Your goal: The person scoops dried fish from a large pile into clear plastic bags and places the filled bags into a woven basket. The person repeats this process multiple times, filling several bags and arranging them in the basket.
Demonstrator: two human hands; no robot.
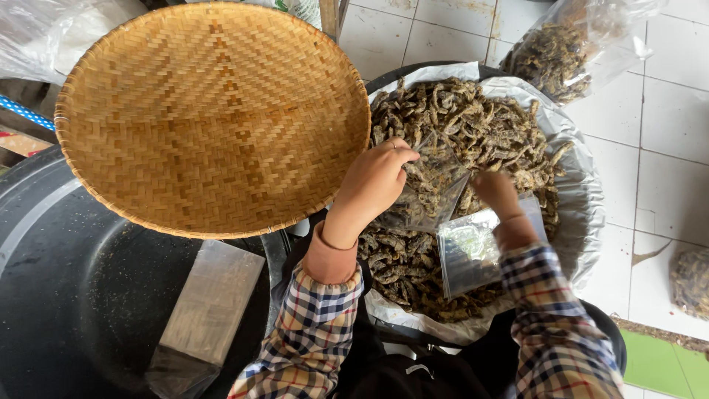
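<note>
Your left hand (375, 181) is pinching the top edge of a small clear bag (428, 193), fingers closed on the rim so it hangs open right over the pile of dried fish (473, 125). Your right hand (495, 191) is down in the pile just beside that bag; the fingers are curled into the fish, but I can't tell if they've actually got a grip on anything. A stack of empty clear bags (473, 251) sits against your right wrist, resting on the fish.

The fish fill a black tub lined with a plastic sheet (583, 199), and the sheet drapes over the rim on the far and right sides. It's tight on your left: the big woven tray (210, 118) overlaps the tub's edge and its rim sits very near your left knuckles. The tray rests on a black lid (74, 288), with a flat wooden block (210, 299) lying on it just under the tray's near edge.

There's more room to the right: open white tile floor (665, 148) past the tub, with a filled bag of fish (565, 52) at the top and another filled bag (690, 281) at the right edge, both well apart from your hands.
</note>
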